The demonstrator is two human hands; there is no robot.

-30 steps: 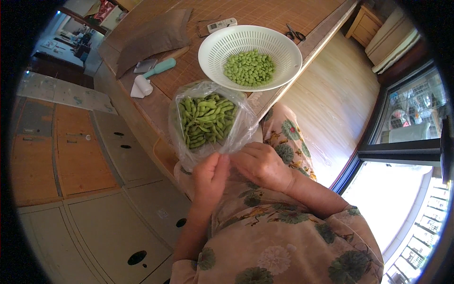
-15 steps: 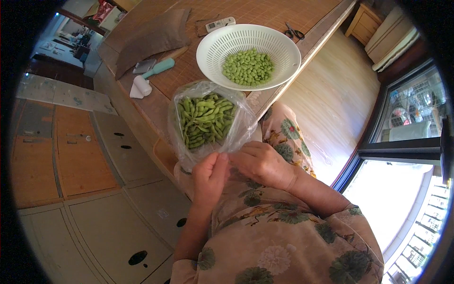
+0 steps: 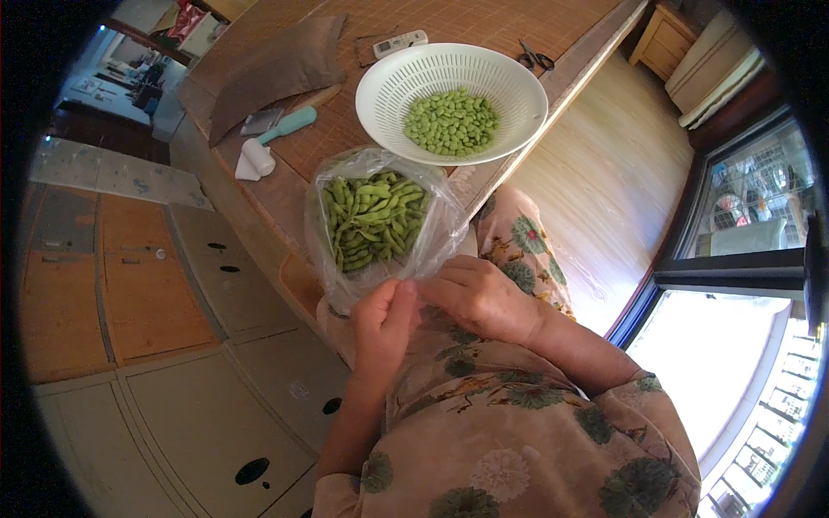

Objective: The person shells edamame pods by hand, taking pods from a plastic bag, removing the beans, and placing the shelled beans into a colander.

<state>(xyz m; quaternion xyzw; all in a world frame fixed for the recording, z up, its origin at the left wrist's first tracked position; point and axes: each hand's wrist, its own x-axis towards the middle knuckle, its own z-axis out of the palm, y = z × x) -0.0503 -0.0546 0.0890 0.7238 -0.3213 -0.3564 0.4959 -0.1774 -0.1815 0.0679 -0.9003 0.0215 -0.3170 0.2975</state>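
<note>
My left hand [image 3: 385,319] and my right hand [image 3: 485,298] meet in front of my body, fingers bent and thumbs close together. Whatever sits between the fingertips is too small or hidden to make out. Just beyond them, a clear plastic bag [image 3: 445,216] gapes at the table edge, full of green soybean pods [image 3: 377,217]. Behind the bag stands a white colander [image 3: 376,108] with a heap of shelled green beans [image 3: 452,123] in its bottom.
Black scissors [image 3: 535,57] lie right of the colander, a white remote control [image 3: 399,43] behind it. On the left are a teal-handled brush [image 3: 289,123], a white paper roll [image 3: 257,159] and a brown cushion [image 3: 281,73]. Drawer fronts [image 3: 173,423] line the left side.
Almost nothing differs. The hands stay together at the same spot, with only a slight shift of the fingers; bag and colander look unchanged.
</note>
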